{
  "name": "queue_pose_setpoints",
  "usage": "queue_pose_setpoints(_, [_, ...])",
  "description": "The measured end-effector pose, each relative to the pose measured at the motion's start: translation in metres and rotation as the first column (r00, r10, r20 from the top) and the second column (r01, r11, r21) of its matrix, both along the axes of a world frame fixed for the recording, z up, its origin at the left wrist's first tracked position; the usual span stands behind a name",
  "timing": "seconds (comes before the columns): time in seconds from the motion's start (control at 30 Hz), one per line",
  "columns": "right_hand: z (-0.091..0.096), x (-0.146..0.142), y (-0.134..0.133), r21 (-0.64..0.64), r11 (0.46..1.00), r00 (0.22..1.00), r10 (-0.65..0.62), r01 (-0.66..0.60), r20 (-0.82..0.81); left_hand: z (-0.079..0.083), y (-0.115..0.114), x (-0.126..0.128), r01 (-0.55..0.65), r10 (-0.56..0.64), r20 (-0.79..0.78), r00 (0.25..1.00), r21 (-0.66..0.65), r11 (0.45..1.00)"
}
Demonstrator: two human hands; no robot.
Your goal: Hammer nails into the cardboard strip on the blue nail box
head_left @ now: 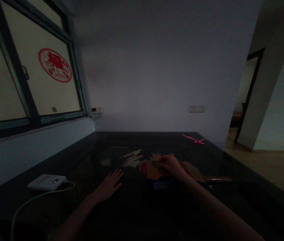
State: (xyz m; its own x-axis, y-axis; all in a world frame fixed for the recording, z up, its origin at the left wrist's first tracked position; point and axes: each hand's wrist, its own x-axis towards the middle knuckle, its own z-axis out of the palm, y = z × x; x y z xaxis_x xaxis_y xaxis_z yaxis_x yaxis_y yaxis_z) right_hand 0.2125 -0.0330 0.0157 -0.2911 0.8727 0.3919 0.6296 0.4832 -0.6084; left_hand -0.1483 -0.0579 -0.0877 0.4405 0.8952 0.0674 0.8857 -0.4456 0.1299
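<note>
On the far left, a window [49,95] is showing a round red sticker [55,65], and below it a white charger [46,182] is lying on the dark table [131,211], its white cable [31,201] curling toward the near edge. Next, the left hand [110,184] is resting palm down with its fingers slightly spread, holding nothing, apart from the box. Beyond its fingertips, a pale bird picture [131,156] is showing on the tabletop. Further right, the box [154,171] is sitting between the hands, its front label [160,185] facing the person. The right hand [170,166] is bending over the box's top, thumb and fingers drawn together; they seem to be pinching something there, but the gloom is hiding what. The step in hand seems to be fingerwork at that top, and the next move is probably calling for a careful fingertip grip, with the left hand free to steady the box. Right of the wrist, a brown stick [218,179] is lying sideways, and a pink strip [194,139] is lying near the far edge.
</note>
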Motion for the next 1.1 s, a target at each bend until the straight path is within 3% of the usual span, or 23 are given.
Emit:
queue_pose_setpoints(0.13, [-0.004, -0.002, 0.005, 0.001, 0.999, 0.999, -0.034, 0.034, 0.034, 0.000, 0.001, -0.001, 0.006, -0.011, 0.055, 0.998, 0.090, 0.996])
queue_pose_setpoints(0.23, [-0.006, -0.001, 0.008, -0.010, 1.000, 0.998, 0.010, -0.009, 0.061, 0.014, 0.000, 0.015, -0.027, -0.018, 0.201, 0.979, 0.221, 0.975])
queue_pose_setpoints(0.37, [-0.007, -0.002, 0.013, -0.001, 0.999, 0.994, 0.036, -0.036, 0.099, 0.054, 0.003, 0.073, -0.119, -0.065, 0.519, 0.852, 0.312, 0.942])
queue_pose_setpoints(0.47, [-0.005, -0.004, 0.015, 0.005, 0.999, 0.990, 0.048, -0.049, 0.135, 0.083, 0.010, 0.127, -0.021, -0.158, 0.590, 0.792, 0.285, 0.958])
queue_pose_setpoints(0.57, [-0.006, -0.006, 0.015, 0.007, 0.999, 0.987, 0.051, -0.053, 0.155, 0.098, 0.017, 0.167, 0.077, -0.178, 0.569, 0.803, 0.197, 0.977])
queue_pose_setpoints(0.67, [-0.009, -0.007, 0.015, 0.015, 0.999, 0.987, 0.044, -0.047, 0.154, 0.099, 0.021, 0.181, 0.074, -0.141, 0.544, 0.827, 0.143, 0.987])
queue_pose_setpoints(0.9, [-0.013, -0.007, 0.011, 0.018, 0.999, 0.993, 0.028, -0.031, 0.112, 0.092, 0.022, 0.174, 0.083, -0.150, 0.529, 0.835, 0.147, 0.986])
queue_pose_setpoints(1.1, [-0.015, -0.011, 0.007, 0.020, 0.998, 0.998, -0.056, 0.056, 0.033, 0.090, 0.027, 0.174, 0.095, -0.158, 0.499, 0.852, 0.150, 0.984])
